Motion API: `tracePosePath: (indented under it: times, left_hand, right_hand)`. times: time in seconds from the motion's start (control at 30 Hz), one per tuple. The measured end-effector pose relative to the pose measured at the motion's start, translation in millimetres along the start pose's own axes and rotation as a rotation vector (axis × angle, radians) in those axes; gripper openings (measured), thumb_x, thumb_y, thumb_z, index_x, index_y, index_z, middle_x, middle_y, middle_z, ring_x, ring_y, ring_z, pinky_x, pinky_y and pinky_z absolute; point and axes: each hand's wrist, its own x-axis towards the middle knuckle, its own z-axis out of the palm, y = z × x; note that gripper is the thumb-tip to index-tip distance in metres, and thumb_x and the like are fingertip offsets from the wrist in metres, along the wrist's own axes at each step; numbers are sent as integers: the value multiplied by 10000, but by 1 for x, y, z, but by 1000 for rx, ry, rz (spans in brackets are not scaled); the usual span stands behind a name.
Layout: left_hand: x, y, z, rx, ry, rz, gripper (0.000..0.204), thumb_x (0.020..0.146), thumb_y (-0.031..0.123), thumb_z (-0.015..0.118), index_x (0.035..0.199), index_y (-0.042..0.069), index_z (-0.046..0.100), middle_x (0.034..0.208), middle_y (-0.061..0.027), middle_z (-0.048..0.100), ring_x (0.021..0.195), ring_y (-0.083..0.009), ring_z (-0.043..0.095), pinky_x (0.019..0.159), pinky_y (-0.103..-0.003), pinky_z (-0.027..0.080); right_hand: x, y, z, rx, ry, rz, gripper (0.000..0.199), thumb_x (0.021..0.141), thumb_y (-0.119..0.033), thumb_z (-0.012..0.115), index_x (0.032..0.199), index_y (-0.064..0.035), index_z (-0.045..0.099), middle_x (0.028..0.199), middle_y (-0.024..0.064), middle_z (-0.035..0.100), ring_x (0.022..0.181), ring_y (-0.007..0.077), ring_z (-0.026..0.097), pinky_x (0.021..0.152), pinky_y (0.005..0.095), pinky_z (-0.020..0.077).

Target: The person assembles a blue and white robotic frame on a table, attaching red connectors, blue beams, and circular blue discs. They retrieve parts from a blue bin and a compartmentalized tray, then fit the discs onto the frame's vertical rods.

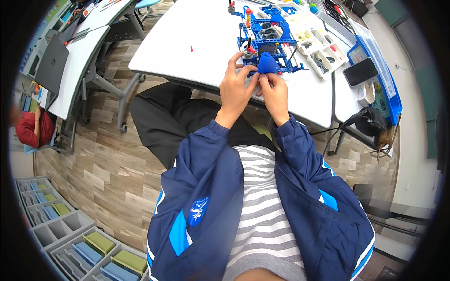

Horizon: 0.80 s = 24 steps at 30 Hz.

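Note:
A building-set model (274, 41) of blue beams, with black wheels or gears and red, white and grey parts, stands at the table's near edge. On its near side sits a smooth blue curved panel (268, 63). My left hand (236, 88) reaches the model's near left corner, its thumb and fingers closed on the frame beside the panel. Fingers of my right hand (275, 95) are pinched at the panel's lower edge, almost touching my left thumb. Anything small between the fingertips is hidden.
A small red peg (191, 48) lies on the white table (164, 51), left of the model. White sorting trays (323, 58) with loose parts are to the right. Beyond them, a black phone (360, 71) rests by a blue bin (393, 89). Another person (35, 127) sits far left.

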Motion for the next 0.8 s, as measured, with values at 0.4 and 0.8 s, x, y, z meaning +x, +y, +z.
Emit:
tracePosePath:
  times: [0.4, 0.8]
  left_hand:
    - [-2, 1, 2, 6, 16, 0, 169, 811, 137, 751, 965, 91, 700, 1296, -133, 563, 1003, -307, 666, 754, -410, 552]
    - [-2, -1, 2, 15, 15, 40, 189, 803, 134, 750, 982, 110, 694, 1283, -107, 572, 995, -293, 662, 753, -404, 546]
  right_hand:
    - [3, 14, -4, 155, -102, -63, 320, 979, -212, 532, 1033, 68, 677, 917, 126, 705, 850, 144, 614, 770, 318, 483]
    - [2, 3, -7, 225, -143, 116, 299, 1024, -218, 548, 861, 9, 654, 786, 3, 606, 685, 78, 548, 637, 238, 451]
